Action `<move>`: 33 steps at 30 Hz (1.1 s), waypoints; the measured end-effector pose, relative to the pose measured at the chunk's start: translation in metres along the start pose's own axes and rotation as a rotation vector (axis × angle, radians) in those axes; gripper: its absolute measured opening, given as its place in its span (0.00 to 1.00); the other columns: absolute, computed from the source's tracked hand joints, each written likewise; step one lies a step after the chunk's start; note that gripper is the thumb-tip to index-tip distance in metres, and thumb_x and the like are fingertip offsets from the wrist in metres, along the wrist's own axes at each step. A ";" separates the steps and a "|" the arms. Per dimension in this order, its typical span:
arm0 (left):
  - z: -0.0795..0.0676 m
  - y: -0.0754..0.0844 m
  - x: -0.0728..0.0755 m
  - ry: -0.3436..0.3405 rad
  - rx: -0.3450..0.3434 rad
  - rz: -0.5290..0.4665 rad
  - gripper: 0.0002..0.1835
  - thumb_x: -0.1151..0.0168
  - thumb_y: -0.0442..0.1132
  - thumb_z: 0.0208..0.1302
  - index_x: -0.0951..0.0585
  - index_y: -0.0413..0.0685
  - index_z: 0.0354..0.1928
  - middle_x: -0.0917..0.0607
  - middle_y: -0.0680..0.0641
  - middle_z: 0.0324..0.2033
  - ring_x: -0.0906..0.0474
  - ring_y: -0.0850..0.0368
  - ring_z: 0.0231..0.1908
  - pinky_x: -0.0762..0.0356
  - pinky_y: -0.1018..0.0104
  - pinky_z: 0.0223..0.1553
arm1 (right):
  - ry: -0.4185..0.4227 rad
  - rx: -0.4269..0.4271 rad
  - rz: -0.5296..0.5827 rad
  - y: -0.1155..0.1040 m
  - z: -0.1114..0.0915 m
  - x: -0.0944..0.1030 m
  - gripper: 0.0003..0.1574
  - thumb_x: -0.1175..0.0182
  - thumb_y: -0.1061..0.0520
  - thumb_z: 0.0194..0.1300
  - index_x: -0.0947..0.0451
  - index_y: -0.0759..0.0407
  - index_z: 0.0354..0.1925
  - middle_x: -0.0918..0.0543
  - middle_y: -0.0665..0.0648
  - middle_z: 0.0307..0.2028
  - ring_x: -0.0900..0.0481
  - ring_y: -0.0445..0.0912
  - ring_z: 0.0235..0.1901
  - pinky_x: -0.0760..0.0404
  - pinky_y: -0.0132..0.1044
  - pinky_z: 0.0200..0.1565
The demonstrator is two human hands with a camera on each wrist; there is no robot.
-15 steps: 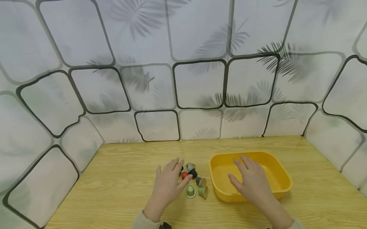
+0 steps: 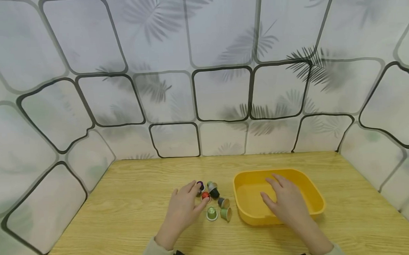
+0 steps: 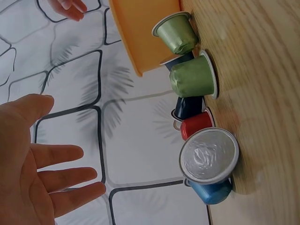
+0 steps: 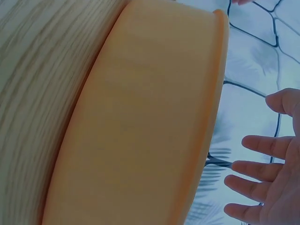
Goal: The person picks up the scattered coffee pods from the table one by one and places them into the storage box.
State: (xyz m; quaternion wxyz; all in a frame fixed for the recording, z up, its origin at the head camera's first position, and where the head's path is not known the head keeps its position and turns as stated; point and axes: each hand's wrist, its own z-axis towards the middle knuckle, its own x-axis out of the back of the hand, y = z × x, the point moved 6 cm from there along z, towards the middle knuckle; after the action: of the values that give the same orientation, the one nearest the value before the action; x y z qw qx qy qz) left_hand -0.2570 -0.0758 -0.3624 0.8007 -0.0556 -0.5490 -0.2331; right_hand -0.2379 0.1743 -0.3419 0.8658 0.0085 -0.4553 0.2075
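Coffee capsules lie in a loose group on the table, among them a green one [image 2: 212, 213] standing on its rim, a red one [image 2: 205, 195] and a purple one [image 2: 200, 185]. My left hand [image 2: 181, 208] hovers at the group's left side, fingers spread and holding nothing. The left wrist view shows a blue capsule [image 3: 211, 191] beside one whose silver lid [image 3: 209, 155] faces the camera. Over the yellow tub [image 2: 244, 217] hangs my right hand [image 2: 290, 201], its fingers apart and nothing in them. Its palm and fingers [image 4: 255, 171] show beyond the tub's rim in the right wrist view.
The tub stands on the wooden table [image 2: 132, 206] just right of the capsules. A patterned cloth [image 2: 223, 92] rises behind the table and along both sides.
My left hand has drawn slightly left and toward me, uncovering the purple capsule. The right hand has shifted a little to the right over the tub. The capsules and tub stay put.
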 end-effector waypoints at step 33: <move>-0.011 -0.032 -0.017 -0.036 -0.050 -0.116 0.22 0.41 0.50 0.56 0.23 0.39 0.45 0.21 0.43 0.41 0.23 0.49 0.38 0.25 0.57 0.38 | -0.111 -0.202 0.165 0.096 -0.007 0.013 0.23 0.44 0.60 0.59 0.32 0.76 0.48 0.30 0.75 0.45 0.34 0.67 0.46 0.35 0.60 0.46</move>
State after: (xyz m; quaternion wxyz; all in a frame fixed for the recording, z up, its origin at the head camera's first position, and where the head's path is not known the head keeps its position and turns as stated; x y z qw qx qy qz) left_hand -0.2662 -0.1032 -0.3873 0.7741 -0.0478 -0.5596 -0.2920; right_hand -0.2610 0.2676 -0.3526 0.8156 -0.1049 -0.5202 0.2304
